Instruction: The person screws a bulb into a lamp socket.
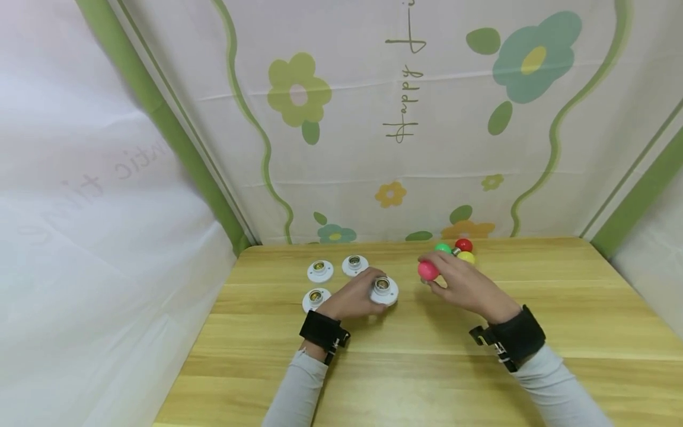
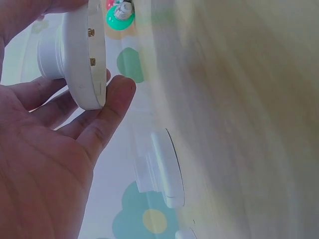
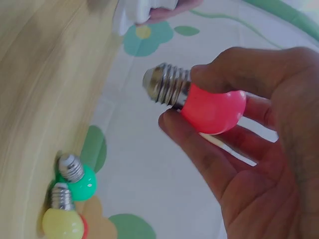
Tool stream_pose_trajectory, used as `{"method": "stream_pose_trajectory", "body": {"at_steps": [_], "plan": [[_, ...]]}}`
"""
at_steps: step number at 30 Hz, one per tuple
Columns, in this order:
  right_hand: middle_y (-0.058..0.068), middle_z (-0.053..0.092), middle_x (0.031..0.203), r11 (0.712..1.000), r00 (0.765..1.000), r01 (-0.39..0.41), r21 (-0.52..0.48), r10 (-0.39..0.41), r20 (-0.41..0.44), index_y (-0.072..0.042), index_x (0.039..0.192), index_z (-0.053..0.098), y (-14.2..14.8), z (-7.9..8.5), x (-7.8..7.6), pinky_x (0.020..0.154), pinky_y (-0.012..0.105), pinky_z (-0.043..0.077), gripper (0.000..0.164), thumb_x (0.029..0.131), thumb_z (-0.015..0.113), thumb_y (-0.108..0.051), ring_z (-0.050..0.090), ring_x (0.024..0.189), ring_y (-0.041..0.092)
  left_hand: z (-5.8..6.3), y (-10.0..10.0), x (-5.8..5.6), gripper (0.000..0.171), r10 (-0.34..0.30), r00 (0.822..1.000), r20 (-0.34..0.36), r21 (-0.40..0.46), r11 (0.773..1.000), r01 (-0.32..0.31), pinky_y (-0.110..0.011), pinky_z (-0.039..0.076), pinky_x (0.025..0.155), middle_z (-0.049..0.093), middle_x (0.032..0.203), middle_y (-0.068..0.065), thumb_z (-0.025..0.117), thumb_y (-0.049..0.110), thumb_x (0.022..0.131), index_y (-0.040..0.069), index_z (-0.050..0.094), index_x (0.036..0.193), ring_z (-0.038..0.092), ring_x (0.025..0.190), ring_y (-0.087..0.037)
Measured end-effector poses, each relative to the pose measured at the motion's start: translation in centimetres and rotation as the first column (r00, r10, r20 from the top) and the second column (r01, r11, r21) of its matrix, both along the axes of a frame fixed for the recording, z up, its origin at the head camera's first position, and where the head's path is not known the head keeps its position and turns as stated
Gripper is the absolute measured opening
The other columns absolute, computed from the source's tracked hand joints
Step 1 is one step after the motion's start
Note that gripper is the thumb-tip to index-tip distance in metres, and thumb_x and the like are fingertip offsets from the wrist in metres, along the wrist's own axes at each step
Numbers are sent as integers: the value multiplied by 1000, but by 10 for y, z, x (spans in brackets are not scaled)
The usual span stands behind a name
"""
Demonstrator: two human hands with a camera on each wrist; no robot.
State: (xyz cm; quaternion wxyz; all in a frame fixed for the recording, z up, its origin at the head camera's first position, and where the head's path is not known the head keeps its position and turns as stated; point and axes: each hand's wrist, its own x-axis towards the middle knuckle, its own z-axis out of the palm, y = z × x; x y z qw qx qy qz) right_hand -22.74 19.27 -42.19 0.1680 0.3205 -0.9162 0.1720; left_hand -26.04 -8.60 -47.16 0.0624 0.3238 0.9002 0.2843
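My left hand (image 1: 358,296) grips a round white lamp socket (image 1: 385,290) by its base, with the threaded opening facing up. In the left wrist view, two brass screws show on the underside of this socket (image 2: 85,59), which is raised off the table. Between thumb and fingers, my right hand (image 1: 465,286) holds a pink light bulb (image 1: 428,271). Its metal screw base points toward the left in the right wrist view, where the bulb (image 3: 214,109) is seen clear of the table. A short gap separates bulb and socket.
Three more white sockets stand at the left: one at the back (image 1: 320,271), another beside it (image 1: 354,265), a third (image 1: 315,299) partly behind my left hand. Green (image 1: 443,248), red (image 1: 464,245) and yellow (image 1: 466,258) bulbs lie near the wooden table's (image 1: 416,379) back edge, against a printed curtain (image 1: 347,160).
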Motion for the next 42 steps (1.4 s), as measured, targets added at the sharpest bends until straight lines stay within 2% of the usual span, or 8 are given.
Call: {"method": "stream_pose_trajectory", "body": {"at_steps": [8, 18, 26, 31, 42], "plan": [[5, 63, 120, 999, 999, -46, -4, 46, -20, -11, 124, 56, -10, 4, 3, 84, 35, 57, 48, 82, 78, -21, 65, 104, 17, 1, 8, 1, 64, -17, 1000, -13, 24, 1000, 17, -24, 46, 100, 52, 133, 1, 79, 28, 76, 14, 51, 132, 52, 116, -9], [3, 60, 125, 994, 992, -107, -4, 106, -72, -15, 129, 58, -21, 9, 8, 87, 34, 56, 50, 82, 77, -16, 63, 109, 17, -1, 16, 0, 67, -51, 995, -88, -10, 999, 50, -26, 45, 102, 53, 134, 1, 80, 33, 76, 14, 51, 134, 51, 120, -12], [4, 58, 129, 993, 991, -119, -3, 118, -64, -16, 131, 58, -29, 16, 11, 91, 36, 55, 51, 83, 75, -15, 59, 115, 19, 2, 22, 3, 63, -80, 995, -64, 42, 996, 82, -25, 45, 101, 53, 133, 3, 79, 28, 77, 17, 51, 132, 51, 119, -8], [5, 57, 130, 993, 992, -120, 2, 120, -47, -16, 132, 57, -31, 18, 12, 90, 37, 55, 52, 83, 73, -13, 60, 115, 20, 3, 26, 2, 67, -108, 993, -54, 77, 991, 112, -25, 45, 102, 53, 134, 5, 79, 26, 78, 22, 49, 137, 50, 122, -8], [3, 59, 128, 991, 990, -131, -20, 130, -63, -14, 131, 57, -33, 14, 9, 90, 36, 55, 51, 83, 73, -15, 60, 113, 18, 6, 28, 0, 73, -94, 995, -38, 81, 992, 97, -25, 46, 100, 51, 135, 5, 79, 28, 77, 25, 43, 141, 51, 118, -7]]}}
